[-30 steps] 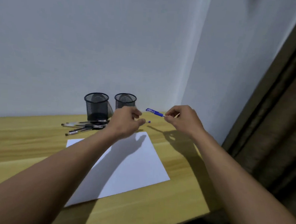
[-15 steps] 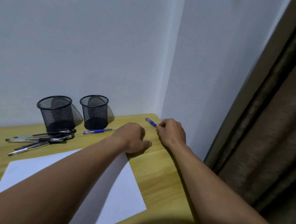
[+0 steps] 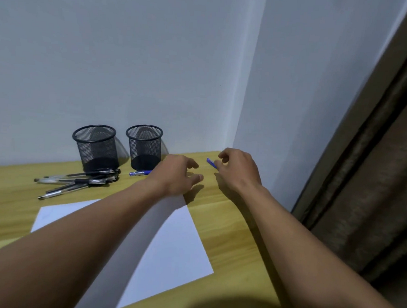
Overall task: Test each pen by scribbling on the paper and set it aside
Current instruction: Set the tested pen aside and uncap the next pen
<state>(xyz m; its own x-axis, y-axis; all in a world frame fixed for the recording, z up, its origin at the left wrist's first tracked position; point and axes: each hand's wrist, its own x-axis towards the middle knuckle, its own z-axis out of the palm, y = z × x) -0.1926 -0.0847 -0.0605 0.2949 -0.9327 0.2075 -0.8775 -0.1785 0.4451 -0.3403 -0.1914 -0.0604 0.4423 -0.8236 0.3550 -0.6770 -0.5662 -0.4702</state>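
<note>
A white paper (image 3: 180, 243) lies on the wooden table (image 3: 231, 227), partly under my left forearm. My left hand (image 3: 176, 174) hovers past the sheet's far corner, fingers apart and empty. Just left of it a blue pen (image 3: 139, 173) rests on the table in front of the right mesh cup. My right hand (image 3: 238, 170) is near the table's far right corner with its fingers loosened. A small blue pen cap (image 3: 211, 162) lies at its fingertips, not pinched. Several black and clear pens (image 3: 77, 181) lie in a heap at the back left.
Two black mesh pen cups (image 3: 95, 145) (image 3: 144, 145) stand against the back wall. The walls meet in a corner behind my right hand. A brown curtain (image 3: 374, 188) hangs past the table's right edge.
The blue pen has left my left hand and now lies by the right cup. My right hand lowered the cap to the far corner and has loosened its fingers. My left hand opened.
</note>
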